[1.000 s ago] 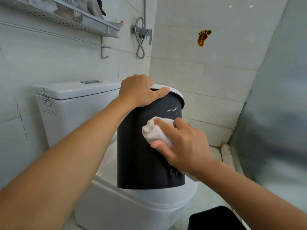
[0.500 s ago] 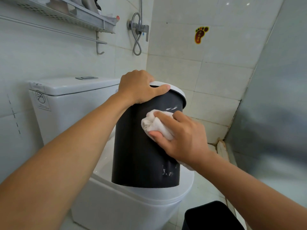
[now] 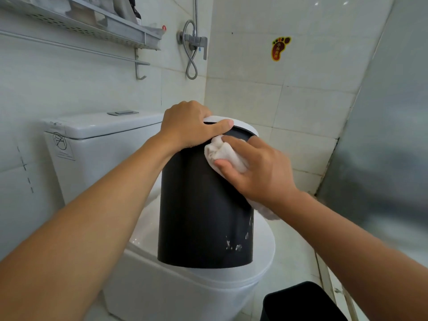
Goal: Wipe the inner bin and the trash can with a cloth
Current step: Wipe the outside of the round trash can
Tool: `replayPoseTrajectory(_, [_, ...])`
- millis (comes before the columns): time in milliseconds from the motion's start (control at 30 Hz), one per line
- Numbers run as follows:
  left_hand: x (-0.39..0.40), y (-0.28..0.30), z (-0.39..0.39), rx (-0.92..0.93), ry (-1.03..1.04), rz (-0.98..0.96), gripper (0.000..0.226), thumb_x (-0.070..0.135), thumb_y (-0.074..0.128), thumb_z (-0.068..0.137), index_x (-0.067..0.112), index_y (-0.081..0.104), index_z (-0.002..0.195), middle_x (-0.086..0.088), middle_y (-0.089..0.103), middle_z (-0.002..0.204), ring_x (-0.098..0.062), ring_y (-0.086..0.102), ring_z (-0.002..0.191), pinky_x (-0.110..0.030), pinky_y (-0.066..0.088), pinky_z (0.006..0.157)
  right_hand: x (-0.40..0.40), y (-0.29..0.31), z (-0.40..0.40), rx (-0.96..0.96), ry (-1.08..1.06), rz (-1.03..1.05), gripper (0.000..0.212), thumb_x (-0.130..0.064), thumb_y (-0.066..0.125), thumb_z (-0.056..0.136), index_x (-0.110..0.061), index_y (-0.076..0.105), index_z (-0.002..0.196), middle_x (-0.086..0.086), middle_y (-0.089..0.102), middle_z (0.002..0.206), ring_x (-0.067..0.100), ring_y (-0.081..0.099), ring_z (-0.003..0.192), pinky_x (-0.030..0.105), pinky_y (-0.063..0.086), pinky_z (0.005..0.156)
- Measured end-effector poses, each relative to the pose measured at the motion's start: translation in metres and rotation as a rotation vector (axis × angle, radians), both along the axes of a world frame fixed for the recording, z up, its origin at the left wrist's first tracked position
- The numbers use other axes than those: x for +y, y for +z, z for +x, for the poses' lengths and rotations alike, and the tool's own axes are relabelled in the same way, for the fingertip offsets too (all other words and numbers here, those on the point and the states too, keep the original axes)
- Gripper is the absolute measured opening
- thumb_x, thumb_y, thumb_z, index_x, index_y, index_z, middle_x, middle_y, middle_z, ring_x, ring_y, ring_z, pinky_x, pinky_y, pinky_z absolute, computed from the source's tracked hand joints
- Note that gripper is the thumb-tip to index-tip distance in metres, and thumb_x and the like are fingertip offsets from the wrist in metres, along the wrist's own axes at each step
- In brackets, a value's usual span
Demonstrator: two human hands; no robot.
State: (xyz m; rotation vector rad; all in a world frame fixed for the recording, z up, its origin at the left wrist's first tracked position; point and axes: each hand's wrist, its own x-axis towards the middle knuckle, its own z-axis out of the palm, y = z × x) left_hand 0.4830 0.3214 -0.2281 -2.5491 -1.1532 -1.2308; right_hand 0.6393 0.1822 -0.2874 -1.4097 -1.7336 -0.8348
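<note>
Clamped over the white rim, the left hand (image 3: 188, 126) pins the black trash can (image 3: 203, 212) upright on the closed toilet lid (image 3: 261, 256), presumably so it cannot slide or tip under the wiping pressure. Just below that thumb, the right hand (image 3: 257, 172) closes its fingers around a bunched white cloth (image 3: 222, 154), pressing it flat to the upper wall. Whitish smears (image 3: 236, 245) remain far beneath the cloth; another black container (image 3: 301, 302), possibly the inner bin, sits on the floor lower right.

The trash can (image 3: 199, 205) was smooth matt black plastic with a glossy white lid (image 3: 245, 127). The cloth (image 3: 225, 154) looked soft, nubbly white. The toilet (image 3: 111, 140) was glossy ceramic.
</note>
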Motion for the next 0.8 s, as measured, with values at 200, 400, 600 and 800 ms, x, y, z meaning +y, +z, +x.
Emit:
replayPoseTrajectory(200, [0.011,-0.003,-0.014,-0.034,0.003,-0.034,0.072,0.084,0.049,0.078,0.018,0.028,0.055,0.004,0.035,0.052,-0.020,0.037,0.052,-0.032,0.027,0.054,-0.047,-0.054,-0.008,-0.333,0.309,-0.147,0.051,-0.064,0.058,0.095,-0.028,0.070,0.128,0.001,0.059,0.082,0.028,0.061,0.067,0.036,0.049,0.052])
replayPoseTrajectory(400, [0.006,-0.001,-0.012,-0.030,-0.003,-0.033,0.072,0.084,0.048,0.075,0.018,0.026,0.056,0.003,0.033,0.052,-0.020,0.035,0.053,-0.034,0.028,0.055,-0.026,-0.029,-0.002,-0.299,0.218,-0.062,0.052,-0.068,0.052,0.095,-0.033,0.071,0.129,0.001,0.057,0.079,0.031,0.061,0.064,0.034,0.047,0.051])
replayPoseTrajectory(600, [0.004,-0.001,-0.011,-0.045,-0.036,-0.053,0.073,0.084,0.051,0.073,0.017,0.030,0.053,0.005,0.035,0.050,-0.019,0.037,0.052,-0.034,0.030,0.055,0.008,0.011,-0.004,-0.004,-0.003,0.001,0.048,-0.071,0.049,0.092,-0.042,0.069,0.124,-0.005,0.057,0.081,0.025,0.061,0.066,0.038,0.053,0.056])
replayPoseTrajectory(800, [0.002,0.001,-0.009,0.001,-0.020,-0.050,0.070,0.085,0.046,0.075,0.019,0.032,0.056,0.002,0.040,0.054,-0.021,0.041,0.055,-0.034,0.031,0.058,-0.042,-0.043,-0.010,-0.364,0.285,-0.106,0.049,-0.065,0.058,0.095,-0.028,0.073,0.124,-0.002,0.058,0.079,0.023,0.057,0.063,0.031,0.045,0.052])
